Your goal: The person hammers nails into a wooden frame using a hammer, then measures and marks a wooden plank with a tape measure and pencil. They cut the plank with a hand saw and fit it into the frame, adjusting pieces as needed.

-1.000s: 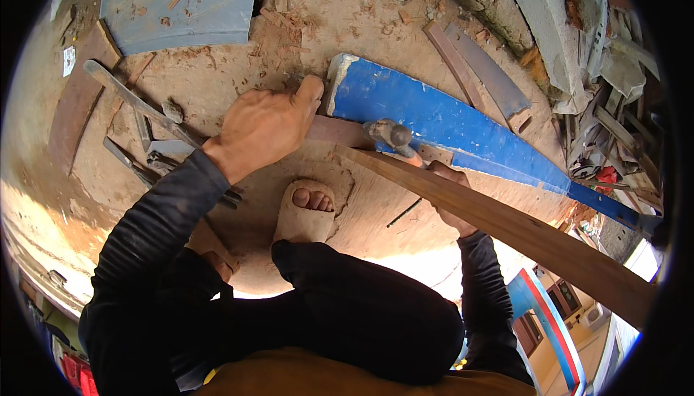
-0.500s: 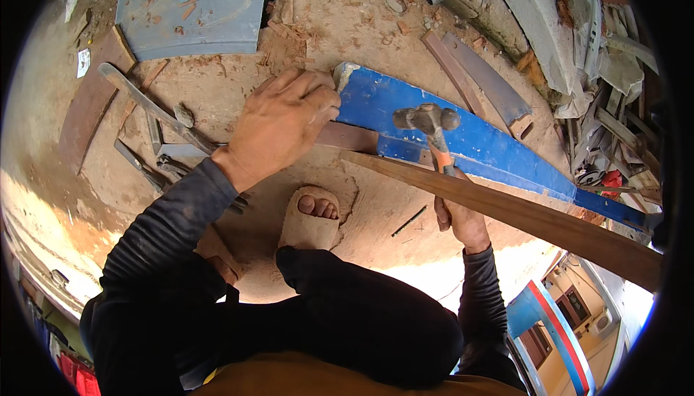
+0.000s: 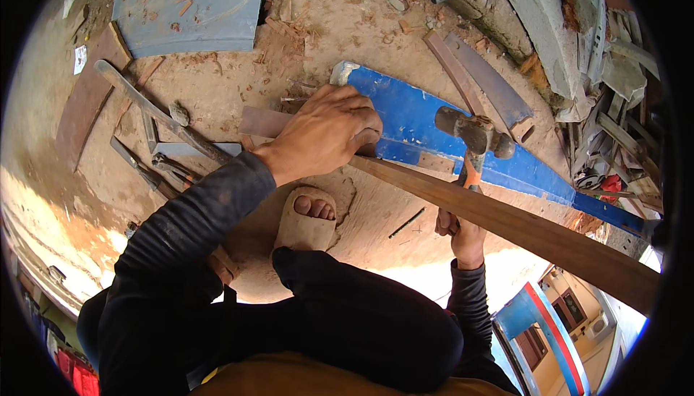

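Note:
My left hand (image 3: 329,132) grips the near end of a long brown wooden strip (image 3: 520,226) that runs to the lower right and rests across a blue painted plank (image 3: 463,132). My right hand (image 3: 461,231) sits partly under the strip and holds the orange handle of a hammer (image 3: 473,135). The hammer's dark steel head stands raised above the blue plank. My sandalled foot (image 3: 307,215) rests on the sandy ground below the left hand. A short flat wood piece (image 3: 262,121) lies just left of my left hand.
A pale blue metal sheet (image 3: 191,5) lies at the top left. A long-handled tool (image 3: 155,114) and smaller metal tools (image 3: 148,164) lie on the ground to the left. Wood offcuts (image 3: 477,78) and stacked scrap (image 3: 600,49) crowd the top right.
The hammer has risen from lying low on the blue plank to a raised position. My left hand has shifted right along the strip's end.

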### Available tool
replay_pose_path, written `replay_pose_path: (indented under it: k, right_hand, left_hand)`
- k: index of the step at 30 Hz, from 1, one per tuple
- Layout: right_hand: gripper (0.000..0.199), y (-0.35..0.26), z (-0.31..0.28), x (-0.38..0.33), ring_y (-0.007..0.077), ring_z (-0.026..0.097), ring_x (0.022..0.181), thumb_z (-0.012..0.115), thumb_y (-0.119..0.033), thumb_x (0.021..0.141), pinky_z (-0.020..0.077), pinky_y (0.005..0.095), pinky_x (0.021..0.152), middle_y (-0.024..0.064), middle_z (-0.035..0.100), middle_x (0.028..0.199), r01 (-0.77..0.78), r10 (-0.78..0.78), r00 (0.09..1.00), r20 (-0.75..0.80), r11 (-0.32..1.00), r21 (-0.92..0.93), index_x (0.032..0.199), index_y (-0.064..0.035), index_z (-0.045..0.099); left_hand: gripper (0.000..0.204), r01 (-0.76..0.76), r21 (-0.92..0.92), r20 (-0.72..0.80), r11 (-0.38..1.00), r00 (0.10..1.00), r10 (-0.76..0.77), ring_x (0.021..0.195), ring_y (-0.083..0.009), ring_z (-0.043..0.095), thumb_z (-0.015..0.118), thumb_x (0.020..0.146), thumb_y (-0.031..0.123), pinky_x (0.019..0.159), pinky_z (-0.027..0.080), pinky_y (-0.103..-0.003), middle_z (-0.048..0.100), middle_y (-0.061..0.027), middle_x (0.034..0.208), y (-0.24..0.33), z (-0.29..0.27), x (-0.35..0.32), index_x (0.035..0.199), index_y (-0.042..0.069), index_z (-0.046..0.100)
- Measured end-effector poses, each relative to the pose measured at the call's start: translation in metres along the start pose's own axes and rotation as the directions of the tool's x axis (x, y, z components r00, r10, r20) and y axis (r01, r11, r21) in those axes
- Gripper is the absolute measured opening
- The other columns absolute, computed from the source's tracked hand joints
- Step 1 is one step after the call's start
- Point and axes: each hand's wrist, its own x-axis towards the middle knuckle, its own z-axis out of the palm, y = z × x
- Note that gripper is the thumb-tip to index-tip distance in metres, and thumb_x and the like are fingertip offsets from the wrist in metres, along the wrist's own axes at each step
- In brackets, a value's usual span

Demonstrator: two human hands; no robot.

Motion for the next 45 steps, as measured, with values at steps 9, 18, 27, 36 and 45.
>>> replay_pose_path:
  k: [9, 18, 27, 36, 45]
  right_hand:
    - [0.064, -0.031, -0.009, 0.023, 0.0104, 0.055, 0.05, 0.047, -0.067, 0.107, 0.0426, 0.0278, 0.049, 0.0018, 0.055, 0.059, 0.032, 0.057, 0.988, 0.145, 0.835, -0.55, 0.104, -0.0048, 0.06]
    - [0.063, -0.044, -0.001, 0.029, 0.0144, 0.063, 0.051, 0.047, -0.067, 0.106, 0.0484, 0.0305, 0.05, 0.0045, 0.06, 0.058, 0.089, 0.043, 0.983, 0.179, 0.742, -0.665, 0.105, -0.005, 0.061]
    - [0.049, -0.05, -0.003, 0.037, 0.0431, 0.066, 0.07, 0.059, -0.049, 0.102, 0.0511, 0.044, 0.064, 0.0214, 0.06, 0.078, 0.195, 0.023, 0.956, 0.291, 0.693, -0.695, 0.116, -0.0016, 0.061]
    - [0.04, -0.044, -0.007, 0.035, 0.0468, 0.065, 0.073, 0.061, -0.04, 0.101, 0.0506, 0.0475, 0.064, 0.0235, 0.062, 0.08, 0.159, 0.05, 0.961, 0.274, 0.709, -0.687, 0.113, -0.0014, 0.062]
    - [0.079, -0.026, -0.015, 0.024, 0.0117, 0.065, 0.062, 0.044, -0.075, 0.104, 0.0505, 0.0323, 0.057, 0.0059, 0.065, 0.073, 0.099, 0.002, 0.986, 0.169, 0.806, -0.584, 0.125, -0.0016, 0.064]
  left_hand:
    - [0.02, -0.086, 0.104, 0.033, 0.991, 0.996, 0.083, 0.12, -0.0224, 0.06, 0.075, 0.085, 0.013, 0.111, 0.043, -0.041, 0.071, -0.0015, 0.114, 0.0, 0.002, -0.003, 0.105, 0.011, 0.078]
    - [0.022, -0.093, 0.104, 0.029, 0.99, 0.996, 0.09, 0.118, -0.0224, 0.062, 0.074, 0.082, 0.011, 0.111, 0.043, -0.041, 0.072, -0.001, 0.114, -0.002, 0.001, -0.005, 0.103, 0.01, 0.08]
    - [0.022, -0.088, 0.117, 0.071, 0.989, 0.994, 0.08, 0.113, -0.0183, 0.061, 0.072, 0.085, 0.014, 0.112, 0.041, -0.038, 0.073, 0.0025, 0.111, -0.001, -0.002, -0.002, 0.105, 0.013, 0.082]
    - [0.017, -0.087, 0.106, 0.073, 0.991, 0.994, 0.079, 0.116, -0.0215, 0.062, 0.072, 0.088, 0.015, 0.114, 0.041, -0.041, 0.072, 0.0003, 0.115, -0.005, 0.001, -0.004, 0.103, 0.013, 0.08]
    - [0.042, 0.012, 0.291, 0.148, 0.957, 0.987, -0.058, 0.12, -0.0279, 0.064, 0.072, 0.095, 0.042, 0.105, 0.051, -0.046, 0.068, -0.0074, 0.122, -0.002, -0.046, -0.025, 0.122, 0.01, 0.072]
